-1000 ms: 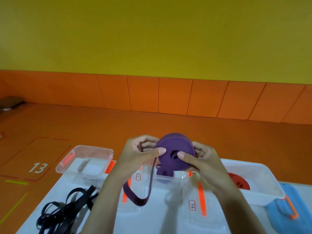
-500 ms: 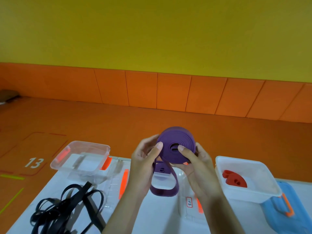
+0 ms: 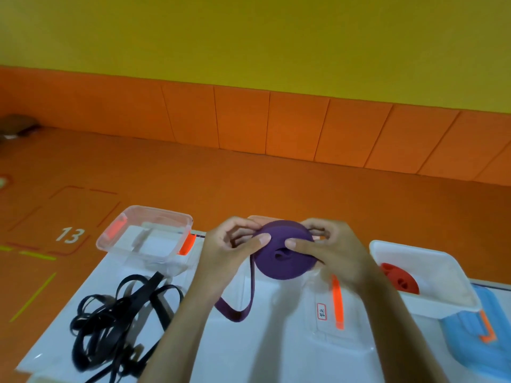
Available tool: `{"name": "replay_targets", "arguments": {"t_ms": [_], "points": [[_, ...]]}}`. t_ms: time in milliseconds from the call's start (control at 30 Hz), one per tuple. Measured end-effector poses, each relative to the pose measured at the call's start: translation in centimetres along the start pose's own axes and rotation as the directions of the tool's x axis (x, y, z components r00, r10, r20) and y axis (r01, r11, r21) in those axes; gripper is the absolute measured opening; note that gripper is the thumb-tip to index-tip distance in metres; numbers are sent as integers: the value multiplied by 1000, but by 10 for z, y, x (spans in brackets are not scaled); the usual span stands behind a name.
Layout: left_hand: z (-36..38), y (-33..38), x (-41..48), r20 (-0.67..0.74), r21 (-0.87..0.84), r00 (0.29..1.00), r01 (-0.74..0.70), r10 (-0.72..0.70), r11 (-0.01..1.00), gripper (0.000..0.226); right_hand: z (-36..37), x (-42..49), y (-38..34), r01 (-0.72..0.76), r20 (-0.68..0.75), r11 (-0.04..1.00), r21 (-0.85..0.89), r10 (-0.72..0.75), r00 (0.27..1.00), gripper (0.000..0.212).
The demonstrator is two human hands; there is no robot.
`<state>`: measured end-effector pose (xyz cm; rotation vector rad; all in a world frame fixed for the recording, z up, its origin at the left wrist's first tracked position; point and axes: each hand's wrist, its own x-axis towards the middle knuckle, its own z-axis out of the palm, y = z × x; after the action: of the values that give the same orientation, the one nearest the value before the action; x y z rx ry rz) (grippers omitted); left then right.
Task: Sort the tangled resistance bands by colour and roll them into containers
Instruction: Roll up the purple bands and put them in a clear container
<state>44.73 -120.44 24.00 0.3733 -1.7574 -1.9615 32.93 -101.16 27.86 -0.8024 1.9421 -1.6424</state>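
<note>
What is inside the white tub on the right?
The white tub holds a rolled red band lying against its left wall. The near wall and the right hand hide part of the floor, so more could be there.

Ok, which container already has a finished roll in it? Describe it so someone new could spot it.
Start at the white table and go to its far right side, beside the blue lid. The white-walled container there holds a rolled red band. The clear container at the far left looks empty, and the purple roll is in the hands, not in a container.
</note>
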Motion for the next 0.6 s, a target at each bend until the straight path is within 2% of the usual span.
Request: {"name": "replay_targets", "arguments": {"t_ms": [167,233,300,367,467,533,600], "points": [[-31,-4,7,59,78,997,47,-52,996,31,33,6,14,-85,-140,983,163,108,984,29],[-40,-7,10,16,65,999,51,-52,997,33,46,10,21,-126,-168,973,191,160,973,24],[-43,-11,12,-62,24,997,49,-47,999,32,61,13,24,-162,-186,956,244,210,960,18],[-47,-18,14,-110,-36,992,59,-62,998,26,77,13,26,-161,-225,937,310,236,945,22],[-60,-25,13,-69,-93,990,117,-124,989,31,100,14,30,-130,-272,892,433,266,925,22],[-70,-29,10,-2,-160,985,171,-173,972,37,115,14,35,-108,-288,859,500,282,915,33],[-77,-34,4,-13,-236,979,195,-203,952,38,130,13,39,-74,-297,833,548,277,914,39]]}}
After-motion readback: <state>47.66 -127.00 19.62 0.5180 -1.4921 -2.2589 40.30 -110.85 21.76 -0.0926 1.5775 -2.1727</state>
